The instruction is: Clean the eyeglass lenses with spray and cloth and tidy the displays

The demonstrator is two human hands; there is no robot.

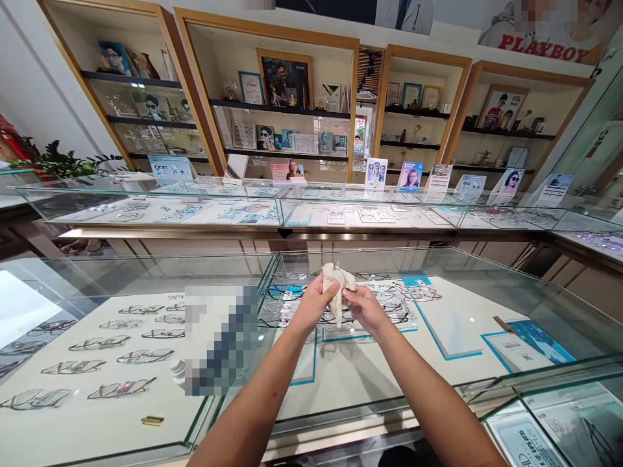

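Note:
A crumpled cream cloth (335, 288) is held up in front of me, above the glass display case (367, 383). My left hand (312, 303) is closed on its left side, with the thumb pressed across the folds. On the other side, my right hand (368, 309) pinches the cloth between thumb and fingers. A small shiny bit shows at the top edge of the cloth; whether something is wrapped inside cannot be made out. Below and behind my hands, several eyeglasses (400, 316) rest inside the case, partly hidden by my hands.
To the left, rows of eyeglasses (146, 355) lie in another glass case. A blue-edged white board (450, 331) and a leaflet (511, 350) lie to the right. Across the aisle runs a long glass counter (321, 217) with upright cards, and wooden shelves (357, 130) stand behind it.

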